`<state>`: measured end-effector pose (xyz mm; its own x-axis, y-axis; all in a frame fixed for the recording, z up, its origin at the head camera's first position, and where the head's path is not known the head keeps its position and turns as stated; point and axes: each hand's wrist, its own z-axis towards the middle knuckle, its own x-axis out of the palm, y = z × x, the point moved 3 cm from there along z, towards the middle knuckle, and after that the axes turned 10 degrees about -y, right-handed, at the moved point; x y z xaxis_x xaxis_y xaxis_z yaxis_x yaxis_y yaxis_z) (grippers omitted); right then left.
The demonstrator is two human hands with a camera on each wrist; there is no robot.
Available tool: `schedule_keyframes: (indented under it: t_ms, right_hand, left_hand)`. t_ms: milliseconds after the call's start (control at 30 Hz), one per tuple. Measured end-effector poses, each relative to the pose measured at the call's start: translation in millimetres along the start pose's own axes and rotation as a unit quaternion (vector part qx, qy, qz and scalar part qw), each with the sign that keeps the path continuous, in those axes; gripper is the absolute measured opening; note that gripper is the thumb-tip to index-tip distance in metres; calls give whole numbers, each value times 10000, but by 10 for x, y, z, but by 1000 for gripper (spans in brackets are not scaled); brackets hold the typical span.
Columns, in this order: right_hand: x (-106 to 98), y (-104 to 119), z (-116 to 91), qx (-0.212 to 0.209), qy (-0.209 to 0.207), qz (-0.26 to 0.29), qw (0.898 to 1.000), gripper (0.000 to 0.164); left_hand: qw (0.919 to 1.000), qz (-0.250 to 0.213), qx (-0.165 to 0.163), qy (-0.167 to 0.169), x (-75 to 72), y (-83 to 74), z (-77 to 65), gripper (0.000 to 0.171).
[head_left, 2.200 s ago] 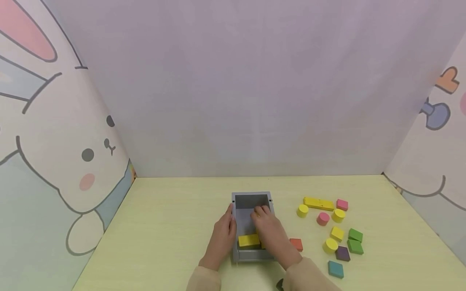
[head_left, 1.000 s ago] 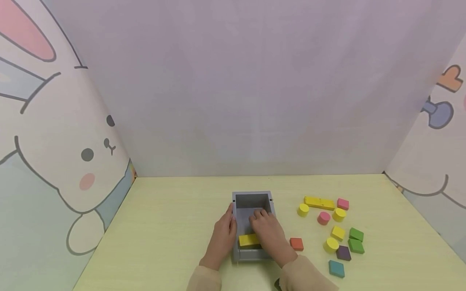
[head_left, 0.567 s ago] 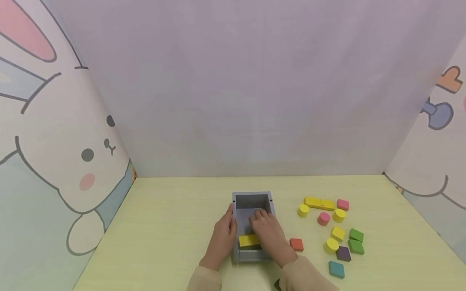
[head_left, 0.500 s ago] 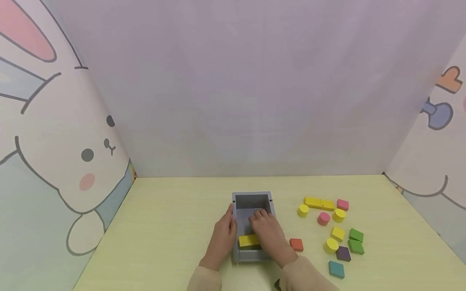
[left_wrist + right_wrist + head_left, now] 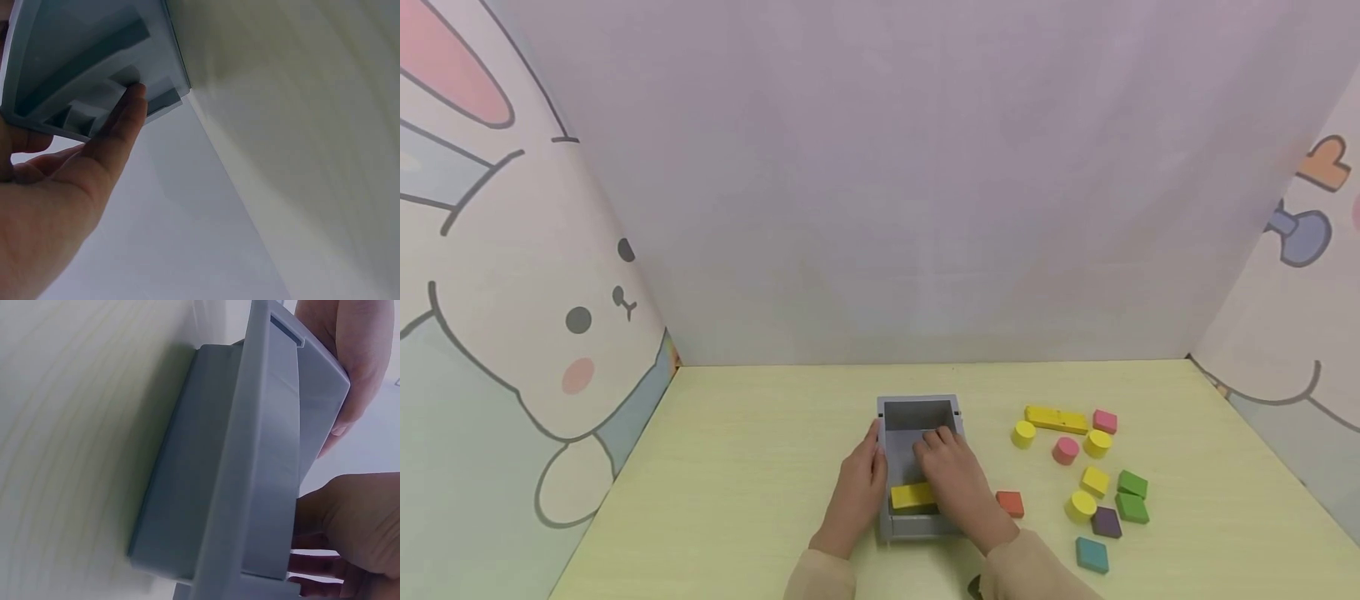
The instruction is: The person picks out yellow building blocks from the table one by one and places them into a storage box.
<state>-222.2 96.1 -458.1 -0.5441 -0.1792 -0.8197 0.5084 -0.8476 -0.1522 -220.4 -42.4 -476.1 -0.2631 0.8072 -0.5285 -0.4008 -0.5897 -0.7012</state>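
A grey open-topped box (image 5: 919,402) stands on the table in front of me. My left hand (image 5: 857,487) holds its left side, fingers along the outer wall (image 5: 94,56) and thumb at the rim. My right hand (image 5: 955,479) reaches down inside, knuckles bent, over the right part. In the right wrist view the box's right wall (image 5: 269,456) stands in front of those fingertips, and I cannot tell what they hold. A yellow block (image 5: 912,496) lies at the near end of the box, its right end under my right hand.
Right of the box lie a red block (image 5: 1010,503), a long yellow block (image 5: 1056,419), several yellow pieces such as a cylinder (image 5: 1081,506), pink pieces (image 5: 1065,451), green blocks (image 5: 1132,507), a purple block (image 5: 1106,522) and a teal block (image 5: 1092,554). A curtain (image 5: 925,208) hangs behind.
My right hand has shifted slightly inside the box since the earliest frame, and yellow that showed beside its fingers is now covered. Left hand, box and loose blocks have stayed put.
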Motion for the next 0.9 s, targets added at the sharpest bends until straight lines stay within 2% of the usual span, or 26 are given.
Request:
schedule_keyframes:
  t_ms: [467,700,900]
  right_hand:
    - [-143,-77,19,134,-291,-248,9992,19]
    - [-195,-157,21,127,-773,-230,9967,17]
    - [-250,-249,19,227,-830,-151,9962,20]
  left_hand:
    - [9999,-39,-105,94,-13,-9,-3,43]
    - [9999,6,-87,64,-12,-17,1,43]
    - [10000,-20,-66,40,-9,-17,8,43]
